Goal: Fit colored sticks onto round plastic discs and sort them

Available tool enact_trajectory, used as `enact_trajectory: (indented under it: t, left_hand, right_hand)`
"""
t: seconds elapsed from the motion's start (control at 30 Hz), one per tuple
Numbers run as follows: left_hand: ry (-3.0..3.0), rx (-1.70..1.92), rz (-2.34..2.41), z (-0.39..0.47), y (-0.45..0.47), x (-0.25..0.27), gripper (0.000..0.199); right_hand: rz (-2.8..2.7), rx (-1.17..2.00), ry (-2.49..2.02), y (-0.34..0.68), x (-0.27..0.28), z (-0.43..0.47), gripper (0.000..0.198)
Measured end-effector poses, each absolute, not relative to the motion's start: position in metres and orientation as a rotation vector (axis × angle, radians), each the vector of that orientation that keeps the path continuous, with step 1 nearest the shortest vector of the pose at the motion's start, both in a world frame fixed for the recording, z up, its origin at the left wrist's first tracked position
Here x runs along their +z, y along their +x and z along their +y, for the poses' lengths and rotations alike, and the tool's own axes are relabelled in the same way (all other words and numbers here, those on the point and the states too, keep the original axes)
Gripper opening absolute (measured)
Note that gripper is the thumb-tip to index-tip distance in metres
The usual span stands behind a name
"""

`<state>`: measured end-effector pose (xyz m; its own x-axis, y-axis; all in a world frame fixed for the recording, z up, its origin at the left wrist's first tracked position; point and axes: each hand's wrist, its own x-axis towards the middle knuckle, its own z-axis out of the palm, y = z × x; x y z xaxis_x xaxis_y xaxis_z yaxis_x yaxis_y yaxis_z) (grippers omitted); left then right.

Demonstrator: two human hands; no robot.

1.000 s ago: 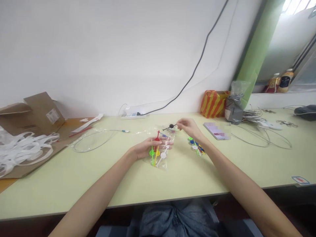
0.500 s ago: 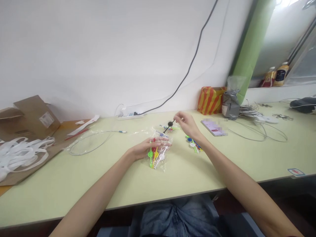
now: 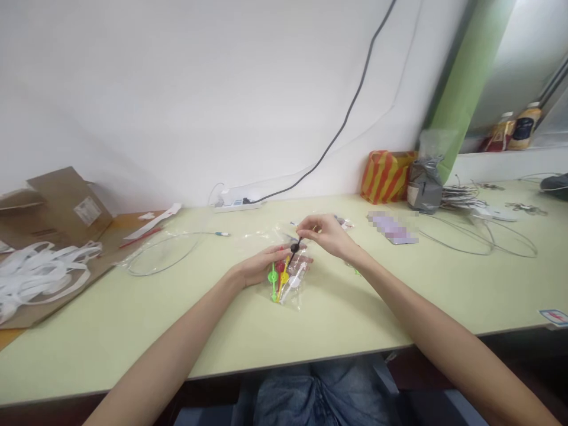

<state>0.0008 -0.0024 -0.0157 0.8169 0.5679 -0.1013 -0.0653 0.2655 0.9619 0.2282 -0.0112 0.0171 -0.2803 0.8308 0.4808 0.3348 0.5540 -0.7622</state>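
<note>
Head cam: right hand [image 3: 327, 235] has a black plastic spinner arrow [image 3: 294, 247] pinched in its fingertips, right at the top of the clear bag [image 3: 293, 298] the left hand [image 3: 261, 265] is gripping, so imo the tip could snag if that thin film folds over. Versus half a second ago, the arrow's lower, overlapping the bag.

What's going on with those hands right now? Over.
Left hand holds clear bag with colored pieces. Right hand pinches black piece over bag. Looped cable apart, to the left.
</note>
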Motion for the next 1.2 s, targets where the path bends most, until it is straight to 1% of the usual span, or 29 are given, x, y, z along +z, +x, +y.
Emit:
enact_trajectory:
  t: [0.13,0.23,0.5,0.63,0.73,0.87,0.9,1.07,1.2]
  left_hand:
    - [1.23,0.445,0.506,-0.003,0.003,-0.015,0.048]
    - [1.212,0.449,0.512,-0.005,0.005,-0.014,0.048]
    - [1.193,0.42,0.471,-0.005,0.004,-0.013,0.052]
    - [1.159,0.412,0.475,-0.004,0.004,-0.013,0.056]
    - [1.144,0.434,0.493,-0.005,0.006,-0.011,0.054]
    - [1.135,0.465,0.5,-0.008,0.008,-0.009,0.047]
    - [1.134,0.47,0.507,-0.008,0.009,-0.01,0.047]
    - [1.128,0.508,0.559,-0.007,0.009,-0.01,0.046]
    - [1.147,0.546,0.561,-0.007,0.009,-0.008,0.047]
  right_hand:
    - [-1.745,0.638,-0.922,0.23,0.022,-0.013,0.011]
    - [-1.767,0.633,-0.905,0.232,0.026,-0.016,0.012]
    - [-1.867,0.797,-0.978,0.229,0.018,-0.017,0.024]
    - [-1.93,0.744,-0.942,0.232,0.023,-0.018,0.03]
    - [-1.998,0.655,-0.933,0.241,0.029,-0.017,0.021]
    - [-2.188,0.708,-0.923,0.253,0.032,-0.015,0.038]
    - [-2.217,0.723,-0.926,0.254,0.033,-0.014,0.038]
    - [-2.221,0.701,-0.961,0.259,0.035,-0.013,0.022]
    - [-2.121,0.69,-0.998,0.264,0.031,-0.005,0.021]
